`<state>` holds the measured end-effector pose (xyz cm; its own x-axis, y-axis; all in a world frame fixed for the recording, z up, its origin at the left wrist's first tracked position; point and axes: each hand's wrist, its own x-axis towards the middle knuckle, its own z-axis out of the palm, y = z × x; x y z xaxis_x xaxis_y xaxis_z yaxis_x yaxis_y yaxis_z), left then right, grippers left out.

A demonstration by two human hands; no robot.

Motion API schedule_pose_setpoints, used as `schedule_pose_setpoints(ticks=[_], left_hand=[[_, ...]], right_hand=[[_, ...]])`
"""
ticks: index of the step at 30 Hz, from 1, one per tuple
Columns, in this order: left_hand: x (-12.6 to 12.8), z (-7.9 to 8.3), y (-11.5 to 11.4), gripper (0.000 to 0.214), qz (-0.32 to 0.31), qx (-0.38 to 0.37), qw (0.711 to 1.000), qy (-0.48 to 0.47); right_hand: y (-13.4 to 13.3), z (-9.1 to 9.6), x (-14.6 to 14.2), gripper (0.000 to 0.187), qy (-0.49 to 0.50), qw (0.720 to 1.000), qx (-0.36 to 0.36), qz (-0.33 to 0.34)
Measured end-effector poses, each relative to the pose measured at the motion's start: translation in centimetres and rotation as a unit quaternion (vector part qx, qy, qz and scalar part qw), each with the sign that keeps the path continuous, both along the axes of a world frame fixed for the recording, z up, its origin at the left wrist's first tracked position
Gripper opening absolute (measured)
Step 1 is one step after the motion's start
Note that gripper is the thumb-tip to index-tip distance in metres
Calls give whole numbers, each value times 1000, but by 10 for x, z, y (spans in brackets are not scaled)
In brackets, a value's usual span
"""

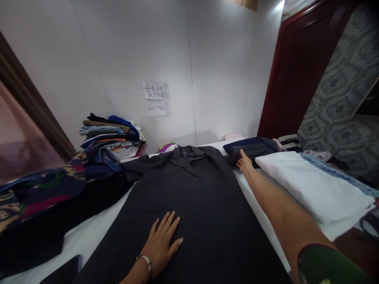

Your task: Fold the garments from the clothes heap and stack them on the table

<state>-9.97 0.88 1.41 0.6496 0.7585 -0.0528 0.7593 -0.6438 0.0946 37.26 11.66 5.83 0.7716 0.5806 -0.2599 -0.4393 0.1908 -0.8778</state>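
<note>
A dark grey coat [192, 205] lies spread flat on the white-covered table [89, 236], collar toward the wall. My left hand [161, 242], with a bracelet on the wrist, rests flat on the coat's lower front, fingers stretched out. My right arm reaches far forward along the coat's right side. My right hand [244, 162] is at the coat's right sleeve [251, 152], which is bunched up near the shoulder; its fingers are closed on the sleeve cloth.
A stack of folded clothes [111, 136] stands at the back left by the wall. Patterned and dark garments [44, 193] lie along the left. A folded white cloth [314, 185] lies at the right. Paper notes [156, 98] hang on the wall. A dark red door [296, 67] is at the right.
</note>
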Motion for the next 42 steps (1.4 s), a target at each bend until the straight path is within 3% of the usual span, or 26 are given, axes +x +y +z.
schedule_pose_setpoints(ticks=[8, 14, 19, 22, 24, 26, 29, 30, 31, 33, 36, 38, 42], left_hand=[[-3, -6, 3, 57, -9, 12, 999, -47], [0, 4, -1, 57, 10, -9, 1000, -28], [3, 9, -4, 59, 15, -14, 1000, -11], [2, 7, -2, 58, 13, -16, 999, -33], [1, 4, -1, 59, 10, -24, 999, -47], [0, 3, 0, 59, 1, -30, 998, -58], [-1, 6, 0, 59, 0, -44, 996, -75], [-1, 9, 0, 58, 8, -55, 995, -86], [1, 13, 1, 55, 21, -67, 992, -104], [10, 23, 5, 49, 48, -87, 981, -167], [37, 37, 11, 48, 90, -134, 943, -289], [62, 40, 14, 53, 122, -203, 910, -339], [110, 28, 12, 65, 184, -371, 819, -398]], right_hand=[[6, 23, 29, 19, 23, 998, 45, -33], [1, 40, 40, 13, 8, 996, 81, -21], [2, 73, 14, 26, -41, 986, 157, 24], [-8, 85, -26, 29, -141, 965, 158, 154], [-24, 81, -60, 21, -269, 911, 118, 288], [-44, 66, -94, 13, -410, 821, 93, 387], [-75, 30, -133, 24, -582, 674, 85, 447], [-84, 17, -140, 31, -618, 643, 76, 447], [-91, 5, -145, 39, -641, 628, 64, 436], [-102, -14, -147, 53, -654, 649, 34, 387], [-112, -32, -141, 62, -605, 735, -18, 305], [-119, -38, -134, 63, -570, 770, -46, 284], [-142, -46, -119, 63, -588, 761, -78, 262]])
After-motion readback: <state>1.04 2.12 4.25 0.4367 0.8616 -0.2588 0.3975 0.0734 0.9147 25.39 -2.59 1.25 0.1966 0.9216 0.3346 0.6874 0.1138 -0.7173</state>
